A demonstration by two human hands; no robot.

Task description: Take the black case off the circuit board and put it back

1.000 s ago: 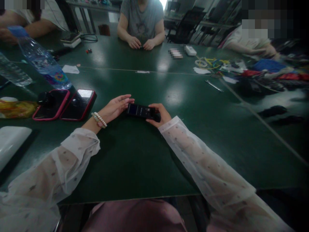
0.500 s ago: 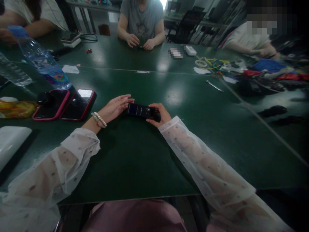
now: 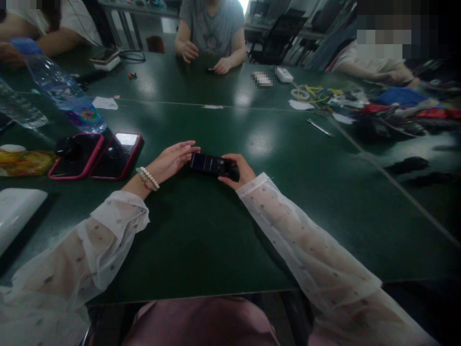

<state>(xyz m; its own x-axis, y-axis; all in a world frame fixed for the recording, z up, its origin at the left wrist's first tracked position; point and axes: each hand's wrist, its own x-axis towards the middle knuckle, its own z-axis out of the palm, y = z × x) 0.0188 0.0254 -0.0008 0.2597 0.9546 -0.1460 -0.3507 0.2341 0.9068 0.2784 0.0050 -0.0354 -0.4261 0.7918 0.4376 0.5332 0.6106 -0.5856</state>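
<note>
A small black handheld device with a screen lies crosswise just in front of me, its dark display showing small light marks. Around its right end my right hand is closed, with the thumb on the near edge and the fingers on the far edge. My left hand lies at the device's left end, fingers stretched out and fingertips at its far left corner; whether they press on it I cannot tell. A beaded bracelet circles my left wrist.
Left of my hands lie two red-edged phones, a plastic water bottle and a white box-like object. A wrench lies to the right, before a heap of cables. Across the green table sits a person in grey.
My hands and the device look the same as before. Across the table, the person in grey has raised one hand and drawn it away from the other.
</note>
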